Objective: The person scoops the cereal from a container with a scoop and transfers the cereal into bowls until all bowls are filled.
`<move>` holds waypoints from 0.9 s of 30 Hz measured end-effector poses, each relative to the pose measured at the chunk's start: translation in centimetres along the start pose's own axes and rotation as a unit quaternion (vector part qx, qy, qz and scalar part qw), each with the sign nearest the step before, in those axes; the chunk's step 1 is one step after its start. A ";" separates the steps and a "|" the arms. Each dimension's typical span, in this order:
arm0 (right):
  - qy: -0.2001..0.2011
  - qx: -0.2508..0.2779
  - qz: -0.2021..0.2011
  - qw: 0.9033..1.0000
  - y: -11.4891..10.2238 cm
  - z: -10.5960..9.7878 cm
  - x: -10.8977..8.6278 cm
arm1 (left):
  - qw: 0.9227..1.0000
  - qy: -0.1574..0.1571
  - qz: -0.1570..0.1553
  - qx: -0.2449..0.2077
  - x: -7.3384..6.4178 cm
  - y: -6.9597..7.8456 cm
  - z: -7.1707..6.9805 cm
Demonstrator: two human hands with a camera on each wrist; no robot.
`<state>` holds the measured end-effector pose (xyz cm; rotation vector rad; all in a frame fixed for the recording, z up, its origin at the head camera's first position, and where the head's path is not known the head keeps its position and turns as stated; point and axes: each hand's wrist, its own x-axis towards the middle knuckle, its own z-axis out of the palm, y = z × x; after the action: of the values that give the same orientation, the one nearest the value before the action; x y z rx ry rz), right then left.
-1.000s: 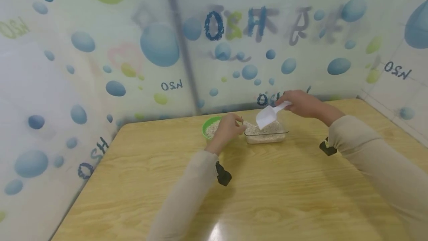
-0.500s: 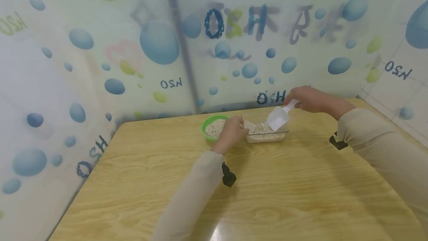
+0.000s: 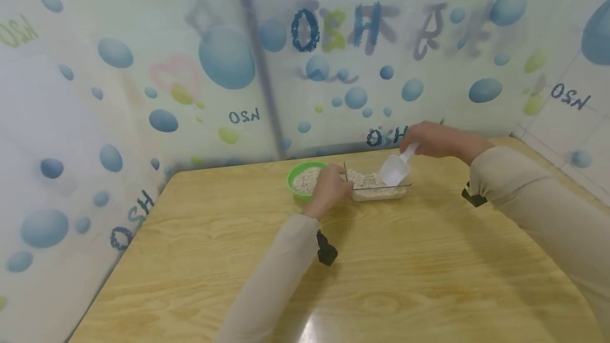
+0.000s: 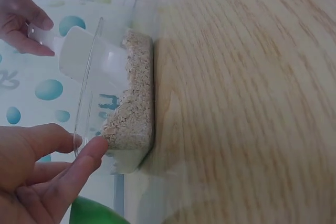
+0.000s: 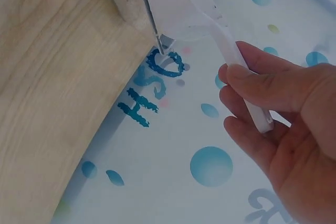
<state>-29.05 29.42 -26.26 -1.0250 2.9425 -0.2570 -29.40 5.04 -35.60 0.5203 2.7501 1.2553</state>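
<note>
My right hand [image 3: 431, 139] holds a white scoop [image 3: 394, 170] by its handle, fingers and thumb curled round it in the right wrist view [image 5: 283, 108]. The scoop's blade dips into the right part of a clear rectangular container [image 3: 381, 195], against the oat-like flakes [image 4: 134, 114] inside. Those flakes are heaped higher at the near end in the left wrist view and dip in the middle. With thumb and finger, my left hand [image 3: 329, 189] pinches the container's left rim. Just behind that hand stands a green bowl [image 3: 290, 187] of similar flakes, partly hidden by it.
Everything stands near the back edge of a wooden table [image 3: 381, 269]. A patterned wall covering [image 3: 229, 62] rises right behind the container and bowl. Dark wrist mounts [image 3: 326, 250] hang below both sleeves.
The scoop has moved right and down, from above the container's middle into its right part. My left hand has shifted slightly right and now pinches the rim.
</note>
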 end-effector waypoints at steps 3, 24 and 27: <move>-0.007 0.013 0.004 1.000 0.0 0.4 -0.1 | 1.000 0.006 0.007 -0.004 0.1 -0.1 0.1; -0.032 0.093 0.042 0.994 -0.5 4.1 0.8 | 1.000 -0.007 0.002 0.002 0.1 0.5 0.0; -0.021 0.094 0.038 0.995 -0.4 4.6 1.0 | 1.000 -0.011 -0.011 0.000 0.1 0.6 0.0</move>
<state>-29.28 27.76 -30.70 -0.8814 2.8457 -0.4940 -29.32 5.41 -35.18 0.5004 2.7301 1.2367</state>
